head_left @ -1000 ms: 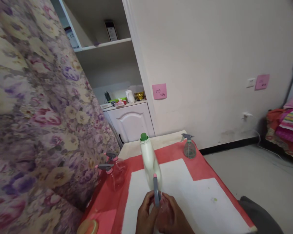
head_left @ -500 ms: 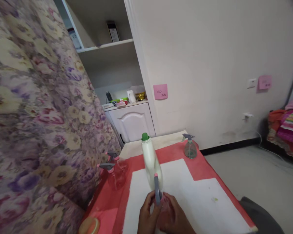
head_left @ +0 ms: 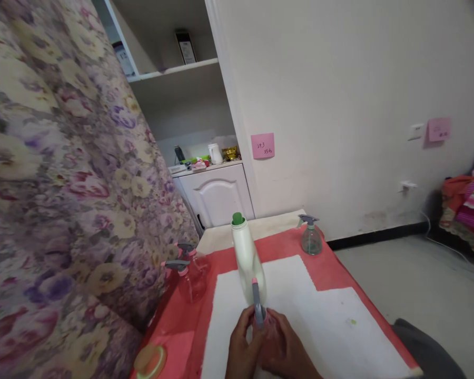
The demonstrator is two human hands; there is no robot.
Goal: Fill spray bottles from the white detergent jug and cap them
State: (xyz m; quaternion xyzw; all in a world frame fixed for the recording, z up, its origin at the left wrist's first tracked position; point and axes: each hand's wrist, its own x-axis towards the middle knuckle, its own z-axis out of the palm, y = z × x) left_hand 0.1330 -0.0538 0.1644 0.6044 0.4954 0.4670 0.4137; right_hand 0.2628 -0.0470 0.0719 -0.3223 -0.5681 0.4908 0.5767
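A pink see-through spray bottle (head_left: 272,337) with a grey trigger head (head_left: 257,302) and pink nozzle is held at the near part of the table. My left hand (head_left: 243,342) pinches the spray head and collar, fingers closed. Wrapped around the bottle's body is my right hand (head_left: 290,345). Just beyond them stands a pale green-white jug (head_left: 248,258) with a green cap or stopper (head_left: 237,217) at its mouth. My hands hide the lower part of the spray bottle.
Two pink spray bottles (head_left: 191,284) stand at the left, beside the flowered curtain (head_left: 95,200). A clear spray bottle (head_left: 311,241) is at the back right. White paper (head_left: 319,316) covers part of the red cloth (head_left: 174,337). An orange-brown round item (head_left: 150,360) lies at the near left.
The view has shifted slightly, so everything sits a little further right. Both hands keep their hold on the spray bottle; the jug and the other bottles stay in place.
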